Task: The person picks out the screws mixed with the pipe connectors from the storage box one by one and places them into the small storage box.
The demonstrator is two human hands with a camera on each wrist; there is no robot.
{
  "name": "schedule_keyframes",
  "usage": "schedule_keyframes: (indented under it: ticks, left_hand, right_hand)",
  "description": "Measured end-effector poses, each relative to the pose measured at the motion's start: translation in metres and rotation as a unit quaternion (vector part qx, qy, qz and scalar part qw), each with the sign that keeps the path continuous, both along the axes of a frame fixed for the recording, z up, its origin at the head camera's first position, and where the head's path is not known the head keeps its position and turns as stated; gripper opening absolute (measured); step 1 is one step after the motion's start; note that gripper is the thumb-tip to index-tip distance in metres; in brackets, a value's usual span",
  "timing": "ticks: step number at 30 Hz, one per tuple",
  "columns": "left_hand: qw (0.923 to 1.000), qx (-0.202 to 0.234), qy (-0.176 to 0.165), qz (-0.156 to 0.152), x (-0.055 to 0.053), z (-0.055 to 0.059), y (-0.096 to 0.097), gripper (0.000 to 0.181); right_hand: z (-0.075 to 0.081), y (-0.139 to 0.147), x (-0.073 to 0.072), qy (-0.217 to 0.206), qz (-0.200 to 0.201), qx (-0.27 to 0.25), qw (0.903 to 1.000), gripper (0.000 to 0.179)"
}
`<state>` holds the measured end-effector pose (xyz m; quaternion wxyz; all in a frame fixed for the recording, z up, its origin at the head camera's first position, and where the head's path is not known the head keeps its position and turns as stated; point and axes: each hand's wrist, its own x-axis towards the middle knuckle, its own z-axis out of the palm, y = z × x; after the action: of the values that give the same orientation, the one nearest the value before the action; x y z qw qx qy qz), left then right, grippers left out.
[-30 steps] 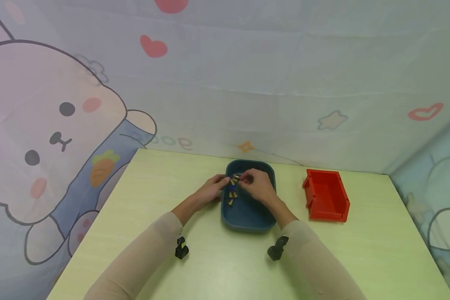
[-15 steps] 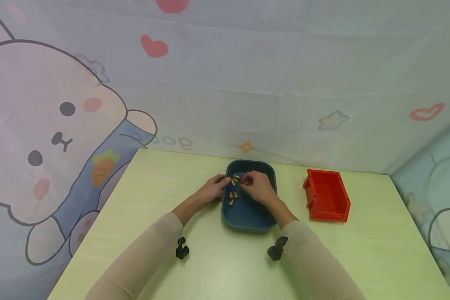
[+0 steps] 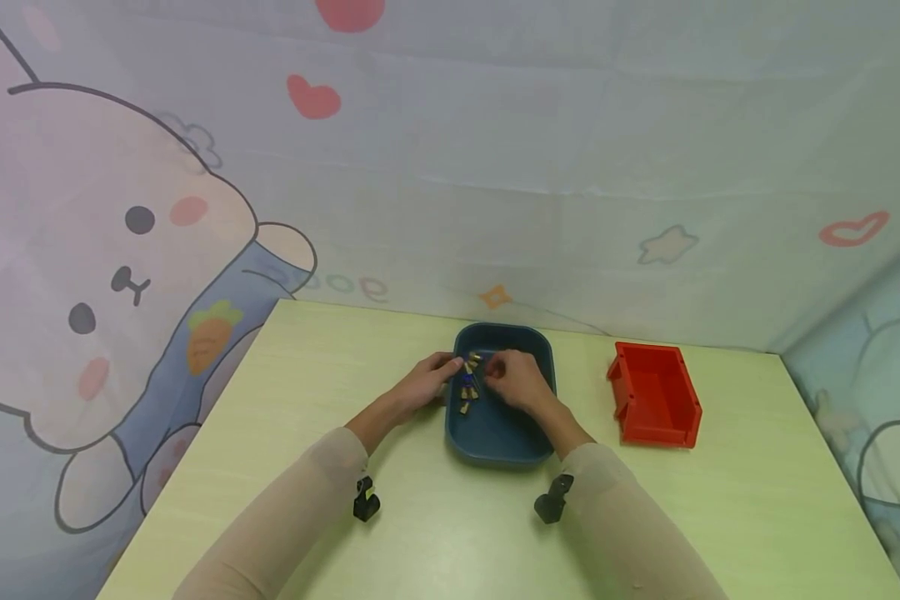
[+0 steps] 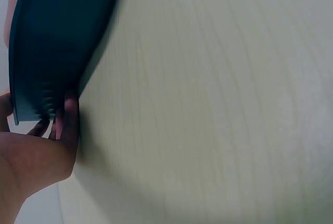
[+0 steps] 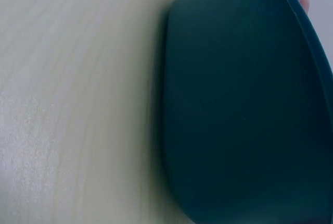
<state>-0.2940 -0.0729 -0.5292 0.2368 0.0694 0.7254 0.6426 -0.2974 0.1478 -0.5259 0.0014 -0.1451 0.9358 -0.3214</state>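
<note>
One left hand (image 3: 422,383) grips the blue tray (image 3: 498,437) by its side.

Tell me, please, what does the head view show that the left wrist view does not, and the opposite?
Head view only: the brass-coloured pieces inside the blue tray, and the red parts bin.
Left wrist view only: fingers of the left grip against the blue tray's outer wall.
Both: the left grip, the blue tray and the pale table.
</note>
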Motion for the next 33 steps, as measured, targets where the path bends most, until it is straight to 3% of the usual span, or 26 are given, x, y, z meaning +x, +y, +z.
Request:
schedule_keyframes:
  ticks: [13, 33]
  left_hand:
    - [1.0000, 0.002, 0.000, 0.002, 0.0004, -0.0011, -0.0001, 0.059]
    - [1.0000, -0.002, 0.000, -0.004, 0.0005, 0.0001, -0.0006, 0.060]
  right_hand:
    - [-0.0026, -0.0019, -0.0012, -0.016, -0.011, 0.023, 0.9996, 0.005]
    - [-0.0051, -0.0015, -0.0021, 0.005, 0.003, 0.043, 0.9991, 0.004]
